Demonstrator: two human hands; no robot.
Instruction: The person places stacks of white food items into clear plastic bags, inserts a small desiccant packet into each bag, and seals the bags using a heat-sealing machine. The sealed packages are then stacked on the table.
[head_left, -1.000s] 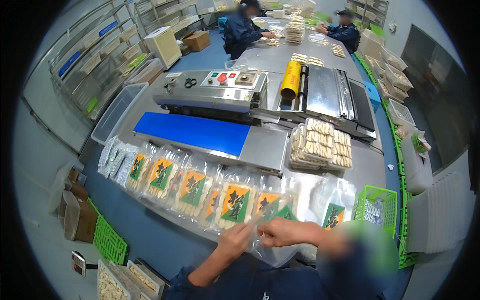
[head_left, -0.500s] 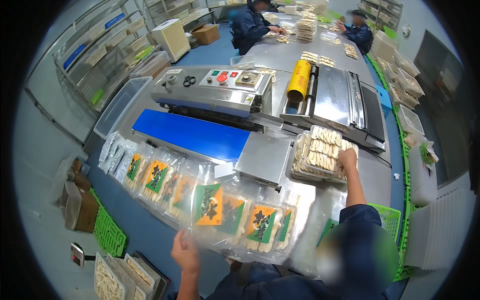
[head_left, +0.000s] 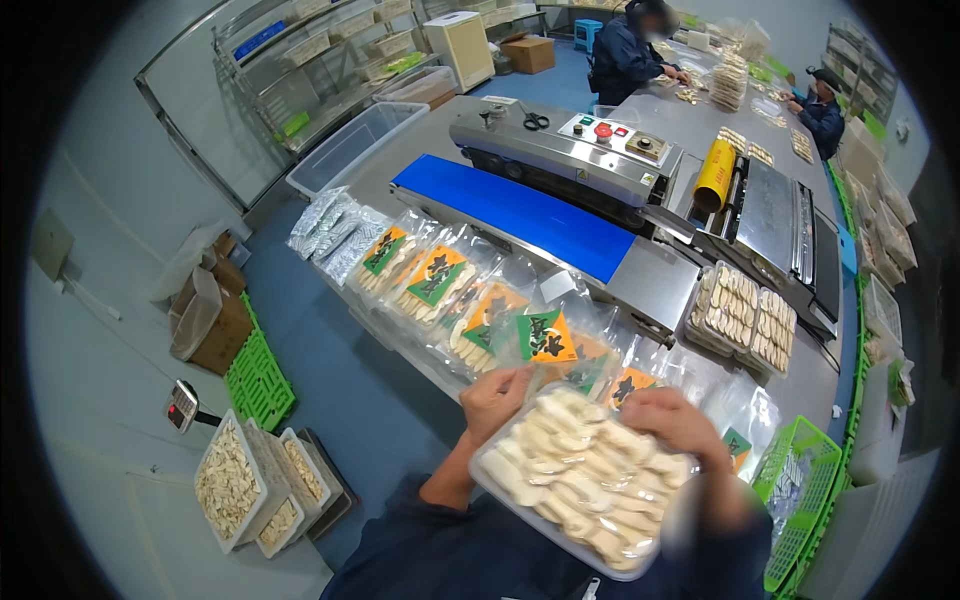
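Observation:
A clear film-wrapped tray of pale sliced mushrooms (head_left: pixel 585 475) is tilted close to my body. My right hand (head_left: pixel 675 420) is closed on its far right edge. By its far left corner, my left hand (head_left: pixel 492 402) pinches a clear plastic bag (head_left: pixel 545 336) with an orange and green label; its fingertips are partly hidden. Beyond my hands, several labelled bags of sliced mushrooms (head_left: pixel 437 280) lie in a row along the table's near edge. Stacked trays of sliced mushrooms (head_left: pixel 740 310) stand to the right.
A sealing machine (head_left: pixel 570 150) with a blue belt (head_left: pixel 510 215) runs behind the bags. Right of it sits a film wrapper with a yellow roll (head_left: pixel 715 175). A green basket (head_left: pixel 800 480) is at the right, tubs of mushroom pieces (head_left: pixel 235 485) at the lower left. Two people work at the far table.
My right hand has brought a tray from the stack to the front of my body. My left hand has come up beside it with the bag. The view has swung left.

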